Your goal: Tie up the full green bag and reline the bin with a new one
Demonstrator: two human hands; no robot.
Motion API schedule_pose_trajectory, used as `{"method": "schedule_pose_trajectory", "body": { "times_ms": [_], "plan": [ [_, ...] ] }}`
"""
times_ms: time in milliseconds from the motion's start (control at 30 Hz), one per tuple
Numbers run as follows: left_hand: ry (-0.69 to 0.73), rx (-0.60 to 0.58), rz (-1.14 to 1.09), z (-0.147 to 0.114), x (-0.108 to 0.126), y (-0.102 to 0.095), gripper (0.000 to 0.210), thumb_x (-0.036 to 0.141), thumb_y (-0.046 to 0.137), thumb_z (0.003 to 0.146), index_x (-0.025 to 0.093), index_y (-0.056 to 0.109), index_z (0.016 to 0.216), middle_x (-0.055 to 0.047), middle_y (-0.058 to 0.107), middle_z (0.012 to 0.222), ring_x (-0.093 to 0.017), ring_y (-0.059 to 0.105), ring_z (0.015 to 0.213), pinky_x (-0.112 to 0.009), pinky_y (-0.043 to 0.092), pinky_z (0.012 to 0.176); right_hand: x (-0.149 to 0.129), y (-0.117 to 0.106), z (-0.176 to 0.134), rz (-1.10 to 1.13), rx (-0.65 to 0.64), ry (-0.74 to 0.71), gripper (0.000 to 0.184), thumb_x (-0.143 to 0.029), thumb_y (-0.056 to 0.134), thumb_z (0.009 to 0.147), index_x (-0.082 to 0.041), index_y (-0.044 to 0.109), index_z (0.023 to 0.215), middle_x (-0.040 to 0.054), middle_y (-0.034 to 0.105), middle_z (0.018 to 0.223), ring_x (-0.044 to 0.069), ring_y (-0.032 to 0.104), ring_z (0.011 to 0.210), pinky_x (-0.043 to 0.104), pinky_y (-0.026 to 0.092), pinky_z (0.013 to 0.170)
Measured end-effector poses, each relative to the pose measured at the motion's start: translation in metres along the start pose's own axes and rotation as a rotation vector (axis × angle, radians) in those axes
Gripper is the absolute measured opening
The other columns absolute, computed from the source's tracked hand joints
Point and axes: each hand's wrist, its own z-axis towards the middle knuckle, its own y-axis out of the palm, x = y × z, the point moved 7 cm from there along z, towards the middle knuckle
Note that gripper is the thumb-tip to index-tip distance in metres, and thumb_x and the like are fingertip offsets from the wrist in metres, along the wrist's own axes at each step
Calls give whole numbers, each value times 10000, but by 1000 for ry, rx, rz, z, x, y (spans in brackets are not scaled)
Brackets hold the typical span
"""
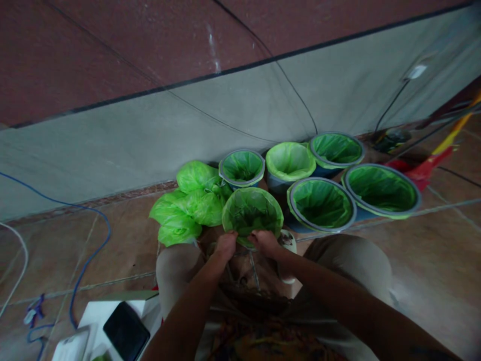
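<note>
In the head view a bin [252, 200] lined with a light green bin bag stands between my knees, the bag folded outward over its rim. My left hand [226, 244] is closed on the bag's near edge, left of the middle. Close beside it, my right hand [265, 243] pinches the same edge. My fingertips are partly hidden by the backs of my hands. The inside of the bin looks dark green, and the bag covers its wall.
Several bins with green liners, such as a grey-rimmed bin [322, 204], stand behind and to the right. Knotted green bags [188, 205] lie to the left. A white box [95, 313] bears a dark phone [127, 331]. A red dustpan [424, 168] and a blue cable [108, 225] lie about.
</note>
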Motion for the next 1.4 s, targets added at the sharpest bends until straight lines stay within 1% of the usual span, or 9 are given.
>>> {"method": "schedule_pose_trajectory", "body": {
  "times_ms": [167,300,433,633,933,1033,1133,1267,1400],
  "plan": [
    [1,2,27,-1,1,1,366,61,363,887,159,591,1156,-116,634,1176,-188,643,1022,-300,520,872,3,11,8,15,-59,58,244,-197,490,862,-129,712,935,129,725,989,206,660,861,264,438,717],
    [-12,18,16,-3,1,0,400,63,356,895,171,549,1227,-108,629,1208,-170,628,1062,-277,502,906,9,12,11,24,-45,77,250,-206,475,882,-108,692,959,150,716,984,211,659,852,266,445,710],
    [-39,19,-5,-3,1,-2,448,66,355,898,178,485,1311,-114,614,1251,-169,618,1094,-265,493,916,7,13,12,99,-19,49,292,-280,502,890,-134,643,1099,103,716,1015,193,649,902,246,452,764],
    [-56,34,-36,-5,-1,-4,472,78,345,905,174,453,1355,-124,609,1262,-172,625,1082,-259,492,907,6,11,20,138,28,35,299,-138,491,820,-173,689,1042,60,716,1048,171,640,913,241,457,821],
    [-74,34,-47,-4,-5,-3,482,67,337,893,171,470,1344,-120,611,1265,-172,629,1082,-272,501,912,9,0,8,4,22,107,257,-94,498,814,-140,693,975,150,721,958,253,646,963,324,428,849],
    [-40,62,-59,-8,-1,-7,515,62,380,866,178,451,1363,-115,554,1353,-175,604,1133,-277,486,949,-2,-13,6,-5,53,57,256,-165,468,863,-171,680,1006,127,709,1030,253,633,987,338,420,869],
    [-4,112,-71,-14,8,-15,552,84,426,847,211,424,1385,-89,496,1418,-179,596,1143,-283,476,968,-17,-18,4,-31,60,-73,260,-200,441,884,-187,668,1009,101,704,1041,222,629,985,301,424,859],
    [33,149,-83,-18,22,-17,402,139,430,869,212,530,1252,-68,591,1277,-174,617,1082,-281,486,937,-25,0,-3,-121,18,-192,275,-188,443,876,-137,662,1035,133,699,1025,233,634,967,303,438,867],
    [59,23,-20,-12,27,1,276,148,395,898,177,605,1075,-81,656,1077,-185,635,1026,-285,493,893,-18,20,-6,-199,9,-209,283,-163,436,871,-119,670,1026,146,697,1019,252,637,955,329,457,865]
  ]
}}
